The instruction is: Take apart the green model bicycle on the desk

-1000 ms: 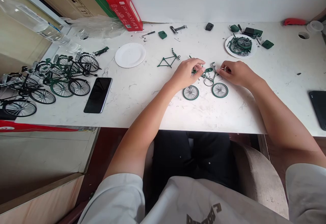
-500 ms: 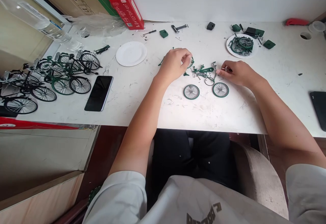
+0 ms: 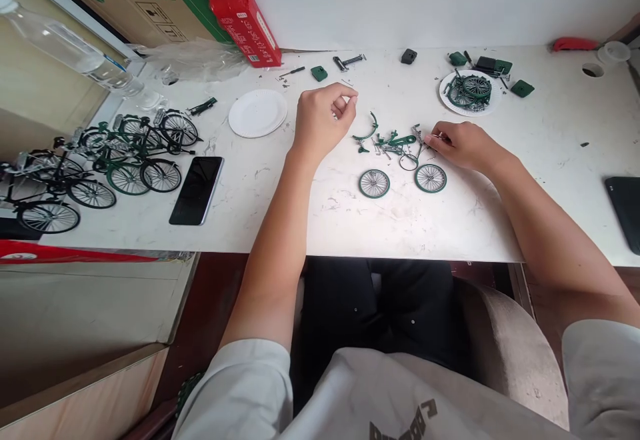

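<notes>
My left hand (image 3: 324,117) is raised over the white table, its thumb and forefinger pinched; anything between them is too small to make out. To its right lie a curved green part (image 3: 372,128) and a green frame piece (image 3: 397,141) among small metal bits. My right hand (image 3: 463,145) is closed beside these parts, its fingertips on something thin and dark that I cannot make out. Nearer the table's front, two green-rimmed spoked wheels lie flat, a left wheel (image 3: 374,183) and a right wheel (image 3: 431,178).
Several model bicycles (image 3: 127,153) stand at the left, beside a phone (image 3: 196,191). Further back are a white plate (image 3: 257,113), a red box (image 3: 253,30) and a bottle (image 3: 70,43). A second plate (image 3: 446,98) holds green wheels. A black device (image 3: 625,210) lies far right.
My left hand has moved left and up, off the curved green part, which now shows fully. My right hand has stayed nearly in place by the small parts. The view has shifted slightly.
</notes>
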`<state>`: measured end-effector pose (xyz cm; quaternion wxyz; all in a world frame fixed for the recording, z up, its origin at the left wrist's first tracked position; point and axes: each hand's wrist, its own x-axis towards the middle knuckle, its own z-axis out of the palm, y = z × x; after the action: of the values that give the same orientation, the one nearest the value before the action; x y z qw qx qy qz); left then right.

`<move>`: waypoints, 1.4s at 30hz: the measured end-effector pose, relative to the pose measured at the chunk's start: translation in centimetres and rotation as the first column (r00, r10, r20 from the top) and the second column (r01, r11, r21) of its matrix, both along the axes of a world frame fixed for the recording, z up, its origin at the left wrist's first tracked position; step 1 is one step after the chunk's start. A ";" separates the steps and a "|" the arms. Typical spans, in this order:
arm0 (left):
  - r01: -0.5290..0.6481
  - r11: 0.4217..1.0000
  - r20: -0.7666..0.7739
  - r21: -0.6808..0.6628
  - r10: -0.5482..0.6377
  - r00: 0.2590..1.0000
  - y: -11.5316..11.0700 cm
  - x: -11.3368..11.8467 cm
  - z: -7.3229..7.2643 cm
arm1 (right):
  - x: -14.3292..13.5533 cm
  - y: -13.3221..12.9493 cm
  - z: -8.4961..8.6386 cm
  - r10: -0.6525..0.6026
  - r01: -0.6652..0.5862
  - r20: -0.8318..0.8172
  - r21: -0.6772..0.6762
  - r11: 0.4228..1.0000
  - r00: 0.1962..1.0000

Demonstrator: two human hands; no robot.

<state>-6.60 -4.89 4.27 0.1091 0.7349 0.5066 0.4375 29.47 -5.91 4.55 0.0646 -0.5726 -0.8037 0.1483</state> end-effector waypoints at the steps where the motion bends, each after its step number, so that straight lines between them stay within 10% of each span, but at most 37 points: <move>1: 0.021 0.999 0.006 -0.024 -0.020 1.000 -0.2 0.0 0.2 | 0.0 0.0 0.0 0.000 0.000 -0.004 0.001 1.000 1.000; 4: 0.233 0.945 0.022 -0.229 -0.234 0.972 -1.3 0.4 1.2 | 0.0 0.0 -0.1 0.001 -0.001 -0.002 0.014 1.000 1.000; 6: 0.412 0.792 0.023 -0.451 -0.451 0.892 -2.1 0.9 2.0 | -0.1 0.0 -0.2 0.005 -0.005 0.013 0.019 1.000 1.000; 10: 0.303 0.597 -0.106 -0.743 -0.551 0.827 -3.8 2.5 3.1 | -0.1 0.0 -0.1 0.005 -0.006 0.015 0.012 1.000 1.000; 22: 0.076 0.632 -0.314 -0.771 -0.481 0.818 -4.6 4.0 2.3 | 0.5 -0.1 1.4 0.014 -0.027 -0.099 -0.132 0.991 0.995; 42: 0.096 0.630 -0.293 -0.771 -0.484 0.824 -4.3 4.0 2.1 | 0.3 -0.3 1.6 0.002 -0.014 -0.091 -0.133 0.991 0.996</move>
<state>-2.59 -9.23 6.33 0.3353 0.7869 0.5177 -0.0189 29.73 -6.25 6.11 0.0617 -0.5652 -0.7905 0.2277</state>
